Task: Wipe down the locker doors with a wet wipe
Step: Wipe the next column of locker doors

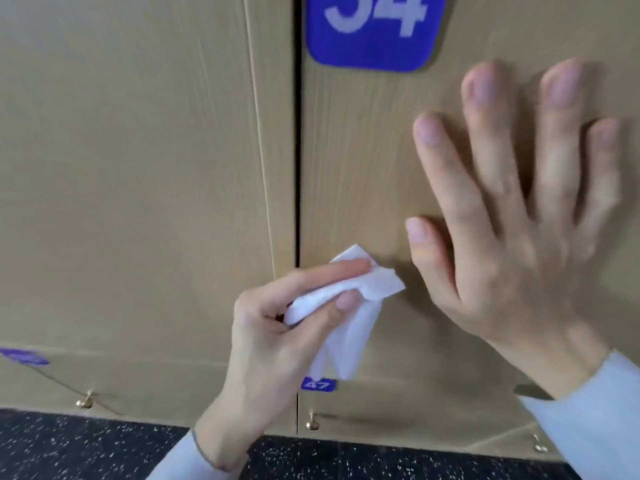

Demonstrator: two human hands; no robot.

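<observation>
Light wood locker doors fill the view. The right door carries a blue label reading 34. My left hand pinches a crumpled white wet wipe between thumb and fingers, low on that door beside the dark gap between the doors. My right hand is spread with straight fingers in front of the same door, to the right of the wipe; whether it touches the door I cannot tell. The left door shows faint streaks.
Below are lower locker doors with small brass knobs and a small blue label 47. Another blue label sits at the lower left. A dark speckled floor runs along the bottom.
</observation>
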